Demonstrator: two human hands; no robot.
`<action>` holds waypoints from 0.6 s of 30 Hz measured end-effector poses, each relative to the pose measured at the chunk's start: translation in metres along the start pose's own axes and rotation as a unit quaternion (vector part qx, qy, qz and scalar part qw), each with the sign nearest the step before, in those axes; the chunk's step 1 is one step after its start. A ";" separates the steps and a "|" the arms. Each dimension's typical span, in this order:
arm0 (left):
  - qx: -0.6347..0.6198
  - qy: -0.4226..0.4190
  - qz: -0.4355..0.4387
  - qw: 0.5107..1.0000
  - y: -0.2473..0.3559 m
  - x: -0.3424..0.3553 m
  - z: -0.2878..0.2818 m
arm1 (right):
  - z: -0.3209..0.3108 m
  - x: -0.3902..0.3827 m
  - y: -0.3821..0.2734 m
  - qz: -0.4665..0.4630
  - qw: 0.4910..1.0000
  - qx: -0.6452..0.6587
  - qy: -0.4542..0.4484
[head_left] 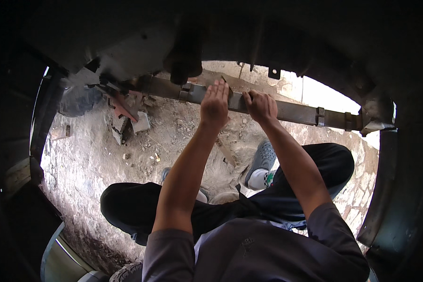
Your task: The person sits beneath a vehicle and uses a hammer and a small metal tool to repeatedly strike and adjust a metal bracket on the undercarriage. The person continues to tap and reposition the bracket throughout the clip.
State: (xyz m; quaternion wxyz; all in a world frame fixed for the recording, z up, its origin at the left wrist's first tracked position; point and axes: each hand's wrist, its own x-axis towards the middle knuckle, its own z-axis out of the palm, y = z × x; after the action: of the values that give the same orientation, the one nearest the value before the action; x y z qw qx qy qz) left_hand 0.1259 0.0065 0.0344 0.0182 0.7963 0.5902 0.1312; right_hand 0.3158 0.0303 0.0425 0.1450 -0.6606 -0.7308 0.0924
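A long flat metal bar with clips around it, resembling a leaf spring (296, 112), runs across the far side in front of me. My left hand (215, 104) lies over it with fingers stretched out, held close together. At those fingertips a thin dark edge (224, 80) sticks up; what it belongs to cannot be made out. A little to the right, my right hand (262, 107) is curled over the same bar, thumb side toward the left hand. The undersides of both hands are hidden.
Dark vehicle bodywork (390, 188) arches around and above me. A dark cylindrical part (185, 51) hangs near the left hand. Rubble, a reddish metal piece (122, 107) and a pale broken block (141, 122) lie on the dirt floor (94, 164). A tyre (127, 272) shows at the lower edge.
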 end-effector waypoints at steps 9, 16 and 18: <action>-0.052 0.031 0.098 0.993 -0.016 -0.022 -0.002 | -0.001 0.002 -0.008 0.028 0.999 0.013 0.013; -0.097 0.031 0.046 0.994 0.010 -0.049 0.005 | -0.001 0.003 -0.002 0.030 0.999 0.010 0.004; -0.102 0.034 0.064 0.992 0.007 -0.048 0.007 | 0.001 -0.001 -0.002 0.039 0.999 0.003 -0.002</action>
State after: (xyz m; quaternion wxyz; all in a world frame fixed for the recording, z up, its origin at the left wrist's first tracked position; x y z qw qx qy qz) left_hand 0.1209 -0.0404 0.0201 0.0712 0.8213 0.5222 0.2185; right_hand 0.3134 0.0292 0.0425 0.1417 -0.6881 -0.7044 0.1014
